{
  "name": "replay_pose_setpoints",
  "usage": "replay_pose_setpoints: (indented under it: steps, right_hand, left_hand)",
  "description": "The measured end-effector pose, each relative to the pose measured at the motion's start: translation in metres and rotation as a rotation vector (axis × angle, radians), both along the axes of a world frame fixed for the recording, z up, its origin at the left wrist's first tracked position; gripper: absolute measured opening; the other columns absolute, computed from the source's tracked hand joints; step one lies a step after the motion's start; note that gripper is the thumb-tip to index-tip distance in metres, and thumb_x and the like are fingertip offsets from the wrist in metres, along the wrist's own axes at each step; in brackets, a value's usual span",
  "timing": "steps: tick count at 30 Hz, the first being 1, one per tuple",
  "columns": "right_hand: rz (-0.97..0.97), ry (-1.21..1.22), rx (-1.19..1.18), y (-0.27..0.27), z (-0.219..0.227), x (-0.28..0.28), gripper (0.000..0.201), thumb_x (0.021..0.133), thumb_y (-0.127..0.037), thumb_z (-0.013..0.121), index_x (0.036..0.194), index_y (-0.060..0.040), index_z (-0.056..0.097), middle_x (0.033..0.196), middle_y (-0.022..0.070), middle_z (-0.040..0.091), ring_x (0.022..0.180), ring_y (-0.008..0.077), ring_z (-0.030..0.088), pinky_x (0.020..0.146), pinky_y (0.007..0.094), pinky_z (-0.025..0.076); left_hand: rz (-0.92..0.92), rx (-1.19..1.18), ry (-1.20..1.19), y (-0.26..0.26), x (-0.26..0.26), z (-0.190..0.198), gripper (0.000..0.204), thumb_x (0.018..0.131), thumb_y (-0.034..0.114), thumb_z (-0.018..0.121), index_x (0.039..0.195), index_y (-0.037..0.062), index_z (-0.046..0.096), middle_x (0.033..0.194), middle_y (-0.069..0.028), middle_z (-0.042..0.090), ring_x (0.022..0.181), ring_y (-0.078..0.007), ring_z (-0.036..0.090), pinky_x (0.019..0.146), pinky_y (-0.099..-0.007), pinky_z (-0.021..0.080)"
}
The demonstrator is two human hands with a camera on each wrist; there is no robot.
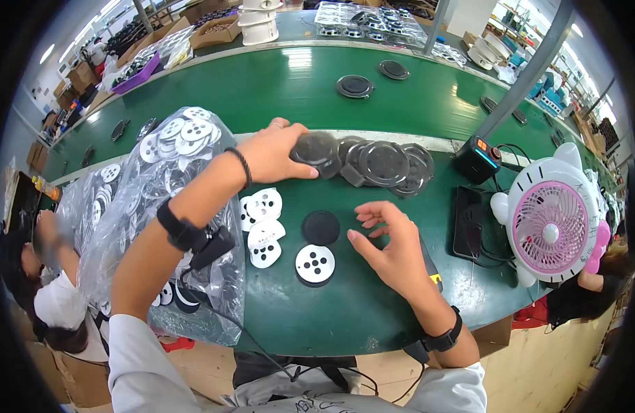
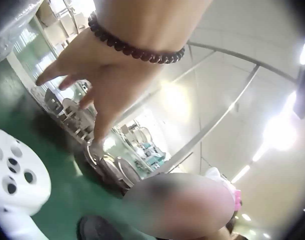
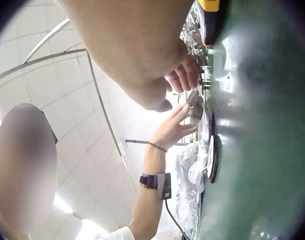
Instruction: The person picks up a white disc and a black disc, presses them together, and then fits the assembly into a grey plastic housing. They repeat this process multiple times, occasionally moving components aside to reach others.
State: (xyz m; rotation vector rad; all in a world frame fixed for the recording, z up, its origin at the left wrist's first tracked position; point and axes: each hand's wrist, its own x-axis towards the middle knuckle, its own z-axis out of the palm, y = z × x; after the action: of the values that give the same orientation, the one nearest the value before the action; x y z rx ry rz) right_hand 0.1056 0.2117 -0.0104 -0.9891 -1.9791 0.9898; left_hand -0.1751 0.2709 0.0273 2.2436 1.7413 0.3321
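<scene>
My left hand (image 1: 273, 155) pinches a round clear plastic case with a dark inside (image 1: 317, 153) between thumb and fingers, at the far edge of the work table. Right beside it lies a row of overlapping similar cases (image 1: 384, 164). My right hand (image 1: 393, 251) hovers over the table with fingers loosely bent and nothing in them; the right wrist view shows this hand (image 3: 157, 80) too. Between the hands are a plain black disc (image 1: 321, 228) and, nearer me, a white disc with several holes (image 1: 315, 264) lying on a dark one. White holed discs (image 1: 264, 234) overlap to their left.
A large clear plastic bag (image 1: 186, 186) of white discs covers the left side. To the right are a phone (image 1: 467, 221), a small black device with lit display (image 1: 477, 160) and a pink-and-white fan (image 1: 550, 220). Beyond runs a green belt (image 1: 276, 89) carrying several cases.
</scene>
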Motion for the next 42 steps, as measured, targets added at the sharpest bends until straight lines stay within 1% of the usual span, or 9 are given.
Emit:
replay_pose_setpoints:
  steps: [5, 10, 13, 18, 20, 24, 34, 37, 42]
  right_hand:
    - [0.230, -0.173, 0.168, -0.001, -0.005, -0.003, 0.047, 0.083, -0.012, 0.078, 0.127, -0.0037, 0.061, 0.124, 0.0156, 0.064, 0.114, 0.0336, 0.059, 0.097, 0.0432, 0.048]
    - [0.247, -0.250, 0.347, -0.002, -0.021, -0.018, 0.055, 0.085, -0.014, 0.075, 0.136, -0.0065, 0.056, 0.131, 0.0171, 0.062, 0.126, 0.0369, 0.054, 0.107, 0.0467, 0.040]
    - [0.217, -0.371, 0.432, 0.003, -0.014, -0.019, 0.049, 0.086, -0.013, 0.074, 0.132, -0.0061, 0.059, 0.123, 0.0151, 0.067, 0.123, 0.0347, 0.057, 0.107, 0.0473, 0.040]
    - [0.152, -0.228, 0.528, 0.006, -0.023, -0.014, 0.026, 0.092, -0.008, 0.070, 0.117, -0.0033, 0.066, 0.104, 0.0134, 0.073, 0.098, 0.0260, 0.070, 0.080, 0.0368, 0.056]
    - [-0.009, 0.147, -0.249, -0.001, -0.014, -0.014, 0.018, 0.099, -0.008, 0.063, 0.114, 0.0018, 0.066, 0.099, 0.0121, 0.073, 0.086, 0.0162, 0.072, 0.066, 0.0296, 0.058]
    - [0.099, 0.381, -0.475, -0.019, -0.004, -0.019, 0.022, 0.104, -0.010, 0.057, 0.115, 0.0077, 0.064, 0.101, 0.0123, 0.072, 0.088, 0.0153, 0.071, 0.072, 0.0280, 0.061]
    - [0.113, 0.108, -0.046, -0.022, -0.002, -0.014, 0.015, 0.099, 0.003, 0.053, 0.107, 0.0073, 0.065, 0.098, 0.0143, 0.069, 0.091, 0.0167, 0.065, 0.081, 0.0264, 0.051]
    - [0.165, 0.075, -0.282, -0.027, 0.012, -0.015, 0.037, 0.093, 0.008, 0.065, 0.127, 0.0012, 0.050, 0.113, 0.0120, 0.062, 0.099, 0.0138, 0.064, 0.082, 0.0260, 0.053]
    - [0.188, 0.097, -0.454, -0.036, -0.002, -0.008, 0.026, 0.095, 0.001, 0.065, 0.120, 0.0014, 0.058, 0.097, 0.0038, 0.065, 0.087, 0.0097, 0.063, 0.078, 0.0215, 0.050]
  left_hand:
    - [-0.259, -0.083, -0.116, -0.063, 0.018, 0.037, 0.058, 0.091, 0.036, 0.073, 0.131, -0.0015, 0.055, 0.120, -0.0248, 0.063, 0.114, -0.0369, 0.062, 0.099, -0.0424, 0.049]
    - [-0.243, -0.339, -0.702, -0.135, 0.029, 0.077, 0.038, 0.099, 0.016, 0.063, 0.132, 0.0000, 0.056, 0.111, -0.0147, 0.071, 0.103, -0.0230, 0.069, 0.087, -0.0355, 0.054]
    - [-0.069, -0.305, -0.876, -0.149, 0.022, 0.058, 0.033, 0.100, 0.014, 0.060, 0.131, 0.0005, 0.058, 0.108, -0.0122, 0.071, 0.102, -0.0182, 0.067, 0.087, -0.0328, 0.053]
    - [0.165, -0.139, -0.944, -0.137, 0.027, -0.002, 0.037, 0.099, 0.014, 0.064, 0.133, 0.0009, 0.056, 0.119, -0.0112, 0.065, 0.104, -0.0155, 0.065, 0.086, -0.0290, 0.052]
    - [0.175, -0.150, -0.976, -0.139, 0.042, -0.010, 0.041, 0.098, 0.013, 0.066, 0.135, 0.0010, 0.054, 0.121, -0.0120, 0.065, 0.104, -0.0159, 0.065, 0.086, -0.0292, 0.052]
    - [0.129, -0.275, -1.190, -0.140, 0.049, -0.028, 0.049, 0.097, 0.007, 0.067, 0.142, 0.0003, 0.049, 0.117, -0.0119, 0.067, 0.104, -0.0159, 0.066, 0.087, -0.0291, 0.054]
    - [0.034, -0.262, -1.120, -0.152, 0.060, -0.041, 0.035, 0.092, 0.014, 0.070, 0.122, 0.0015, 0.057, 0.092, -0.0044, 0.062, 0.081, -0.0077, 0.058, 0.070, -0.0277, 0.050]
    - [0.062, -0.256, -1.232, -0.156, 0.060, -0.044, 0.029, 0.094, 0.011, 0.066, 0.116, 0.0007, 0.051, 0.085, -0.0051, 0.061, 0.078, -0.0084, 0.059, 0.067, -0.0271, 0.050]
    - [0.047, -0.135, -1.541, -0.152, 0.061, -0.060, 0.045, 0.091, 0.009, 0.068, 0.124, 0.0063, 0.037, 0.082, -0.0053, 0.060, 0.079, -0.0107, 0.058, 0.068, -0.0262, 0.047]
